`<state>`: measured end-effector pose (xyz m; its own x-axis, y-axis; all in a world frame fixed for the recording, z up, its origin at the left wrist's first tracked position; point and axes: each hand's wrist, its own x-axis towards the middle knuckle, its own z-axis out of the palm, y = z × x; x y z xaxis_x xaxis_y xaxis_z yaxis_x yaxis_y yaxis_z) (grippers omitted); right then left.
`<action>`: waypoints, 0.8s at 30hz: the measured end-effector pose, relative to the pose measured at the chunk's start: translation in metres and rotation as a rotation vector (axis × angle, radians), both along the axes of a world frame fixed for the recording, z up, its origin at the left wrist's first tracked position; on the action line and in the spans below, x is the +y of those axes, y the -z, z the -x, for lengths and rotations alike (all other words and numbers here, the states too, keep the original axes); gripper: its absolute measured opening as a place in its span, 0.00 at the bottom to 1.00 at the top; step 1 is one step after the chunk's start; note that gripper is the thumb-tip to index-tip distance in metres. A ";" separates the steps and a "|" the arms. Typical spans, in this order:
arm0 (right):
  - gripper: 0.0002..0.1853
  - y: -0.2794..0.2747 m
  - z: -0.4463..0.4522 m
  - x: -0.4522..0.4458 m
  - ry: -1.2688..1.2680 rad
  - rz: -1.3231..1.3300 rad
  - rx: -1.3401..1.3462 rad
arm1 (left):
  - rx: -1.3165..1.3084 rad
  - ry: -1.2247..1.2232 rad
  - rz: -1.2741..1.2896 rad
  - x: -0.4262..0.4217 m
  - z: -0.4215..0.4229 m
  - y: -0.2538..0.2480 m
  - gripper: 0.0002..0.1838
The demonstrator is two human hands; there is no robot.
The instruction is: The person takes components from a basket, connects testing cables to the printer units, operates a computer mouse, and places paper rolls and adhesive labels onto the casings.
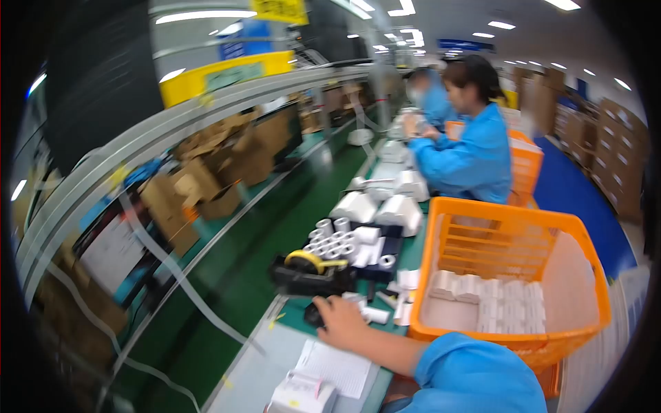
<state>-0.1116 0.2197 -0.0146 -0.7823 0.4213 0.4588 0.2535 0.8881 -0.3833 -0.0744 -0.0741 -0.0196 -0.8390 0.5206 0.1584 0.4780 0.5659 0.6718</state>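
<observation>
Right hand: fingers curled over small black object, at six o'clock from tape dispenser; blurred, can't tell if actually clamped. Object probably light, stiff, slightly slick, not fragile; best held round its sides. Left hand out of view.

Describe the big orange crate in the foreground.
The orange crate stands upright and open-topped beside the green worktop. It looks like plastic, with a slotted far wall and a thick rim. A pale sheet lines part of its inside. White blocks sit in rows within. A blue sleeve overlaps its near side; contact is unclear.
</observation>
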 end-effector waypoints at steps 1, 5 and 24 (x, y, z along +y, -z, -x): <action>0.37 -0.004 0.002 0.001 -0.011 0.040 -0.030 | 0.039 -0.022 0.025 -0.001 -0.003 0.000 0.66; 0.38 -0.002 0.002 0.001 -0.035 0.026 -0.019 | 0.094 -0.035 -0.071 0.004 -0.007 -0.005 0.64; 0.25 0.000 0.000 0.005 -0.110 0.131 -0.030 | -0.017 0.019 -0.092 0.004 0.000 -0.015 0.61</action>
